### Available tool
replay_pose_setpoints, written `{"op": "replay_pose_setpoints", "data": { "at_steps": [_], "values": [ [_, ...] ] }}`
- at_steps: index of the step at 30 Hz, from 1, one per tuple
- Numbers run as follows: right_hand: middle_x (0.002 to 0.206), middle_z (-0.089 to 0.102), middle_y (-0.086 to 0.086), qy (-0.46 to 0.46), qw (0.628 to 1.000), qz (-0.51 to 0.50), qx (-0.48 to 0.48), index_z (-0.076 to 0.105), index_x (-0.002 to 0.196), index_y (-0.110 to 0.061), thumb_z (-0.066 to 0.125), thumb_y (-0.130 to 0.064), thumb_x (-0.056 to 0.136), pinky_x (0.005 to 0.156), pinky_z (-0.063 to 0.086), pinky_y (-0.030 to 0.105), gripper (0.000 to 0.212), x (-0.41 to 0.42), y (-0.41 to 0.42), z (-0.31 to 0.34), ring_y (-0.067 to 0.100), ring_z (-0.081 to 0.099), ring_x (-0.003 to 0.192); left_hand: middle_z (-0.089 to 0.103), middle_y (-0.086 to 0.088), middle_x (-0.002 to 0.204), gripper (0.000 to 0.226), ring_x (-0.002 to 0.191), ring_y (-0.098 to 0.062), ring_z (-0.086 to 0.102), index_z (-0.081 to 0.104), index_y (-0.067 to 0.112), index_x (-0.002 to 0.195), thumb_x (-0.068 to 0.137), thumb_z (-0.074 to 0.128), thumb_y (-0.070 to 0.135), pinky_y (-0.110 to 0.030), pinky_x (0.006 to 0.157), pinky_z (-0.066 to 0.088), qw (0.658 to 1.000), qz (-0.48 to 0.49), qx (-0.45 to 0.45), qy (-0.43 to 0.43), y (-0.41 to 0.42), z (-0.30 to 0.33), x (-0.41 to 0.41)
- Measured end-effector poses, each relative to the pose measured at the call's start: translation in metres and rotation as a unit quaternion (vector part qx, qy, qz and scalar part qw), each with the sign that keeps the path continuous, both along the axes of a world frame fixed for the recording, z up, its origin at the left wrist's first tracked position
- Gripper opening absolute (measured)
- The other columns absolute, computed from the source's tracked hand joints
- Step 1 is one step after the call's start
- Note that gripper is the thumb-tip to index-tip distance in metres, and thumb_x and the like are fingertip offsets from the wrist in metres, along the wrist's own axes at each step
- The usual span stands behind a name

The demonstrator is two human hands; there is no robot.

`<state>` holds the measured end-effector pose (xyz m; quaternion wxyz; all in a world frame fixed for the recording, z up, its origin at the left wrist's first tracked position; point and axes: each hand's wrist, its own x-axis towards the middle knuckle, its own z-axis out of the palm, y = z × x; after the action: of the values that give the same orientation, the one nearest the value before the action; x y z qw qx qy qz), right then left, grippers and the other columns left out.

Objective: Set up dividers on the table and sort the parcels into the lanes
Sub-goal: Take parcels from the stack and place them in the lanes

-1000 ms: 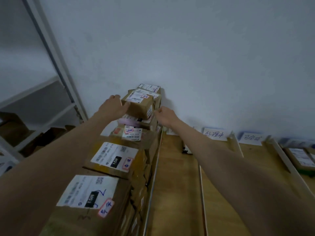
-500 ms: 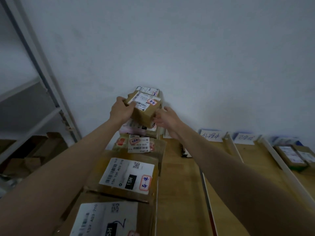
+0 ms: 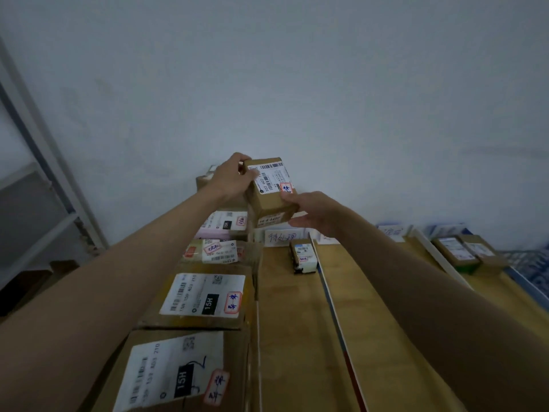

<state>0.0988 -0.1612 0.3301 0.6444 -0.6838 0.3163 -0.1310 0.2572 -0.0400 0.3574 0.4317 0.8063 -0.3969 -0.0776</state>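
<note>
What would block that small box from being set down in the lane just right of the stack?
Nothing visible. The small box is held by both hands above the stack; the lane holds only one small parcel at its far end.

both hands point(image 3: 234, 178) holding small parcel point(image 3: 271, 190)
</note>
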Motion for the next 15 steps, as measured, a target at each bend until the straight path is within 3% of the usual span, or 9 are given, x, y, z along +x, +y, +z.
{"op": "replay_pose_setpoints", "data": {
  "at_steps": [2, 5, 8, 11, 15],
  "values": [
    [0.109, 0.068, 0.014, 0.011, 0.999, -0.030, -0.002, 0.059, 0.123, 0.001, 0.070, -0.026, 0.091, 0.089, 0.059, 0.038, 0.043, -0.029, -0.006, 0.002, 0.025, 0.069, 0.102, 0.053, -0.003, 0.138, 0.048, 0.112, -0.017, 0.050, 0.040, 0.020, 0.145, 0.101, 0.051, 0.038, -0.013, 0.083, 0.035, 0.998, -0.046, 0.047, -0.015, -0.011, -0.001, -0.020],
    [0.112, 0.067, 0.018, 0.023, 0.996, -0.085, -0.001, 0.057, 0.125, 0.003, 0.070, -0.023, 0.092, 0.093, 0.057, 0.042, 0.044, -0.080, -0.017, -0.001, 0.029, 0.068, 0.102, 0.041, -0.007, 0.153, 0.065, 0.134, -0.029, 0.044, 0.025, 0.020, 0.155, 0.101, 0.045, 0.049, -0.035, 0.101, 0.035, 0.986, -0.108, 0.126, -0.022, -0.032, -0.006, -0.058],
    [0.121, 0.065, 0.021, 0.051, 0.987, -0.154, -0.010, 0.055, 0.126, 0.003, 0.068, -0.025, 0.093, 0.093, 0.057, 0.043, 0.046, -0.136, -0.026, -0.010, 0.033, 0.066, 0.109, 0.030, -0.011, 0.159, 0.070, 0.143, -0.031, 0.033, 0.018, 0.014, 0.157, 0.102, 0.039, 0.052, -0.041, 0.114, 0.029, 0.967, -0.127, 0.199, -0.100, -0.055, -0.014, -0.099],
    [0.123, 0.064, 0.020, 0.081, 0.975, -0.204, -0.023, 0.052, 0.129, 0.004, 0.068, -0.025, 0.094, 0.094, 0.056, 0.045, 0.048, -0.199, -0.039, -0.022, 0.030, 0.066, 0.107, 0.026, -0.011, 0.161, 0.070, 0.146, -0.029, 0.028, 0.019, 0.012, 0.157, 0.102, 0.035, 0.054, -0.044, 0.117, 0.027, 0.937, -0.152, 0.251, -0.191, -0.076, -0.027, -0.143],
    [0.118, 0.065, 0.014, 0.108, 0.964, -0.241, -0.029, 0.051, 0.131, -0.005, 0.063, -0.026, 0.097, 0.087, 0.056, 0.040, 0.042, -0.285, -0.061, -0.032, 0.026, 0.064, 0.101, 0.030, -0.010, 0.159, 0.069, 0.141, -0.030, 0.035, 0.025, 0.016, 0.155, 0.101, 0.032, 0.059, -0.045, 0.111, 0.033, 0.907, -0.173, 0.287, -0.257, -0.108, -0.047, -0.208]
  ]
}}
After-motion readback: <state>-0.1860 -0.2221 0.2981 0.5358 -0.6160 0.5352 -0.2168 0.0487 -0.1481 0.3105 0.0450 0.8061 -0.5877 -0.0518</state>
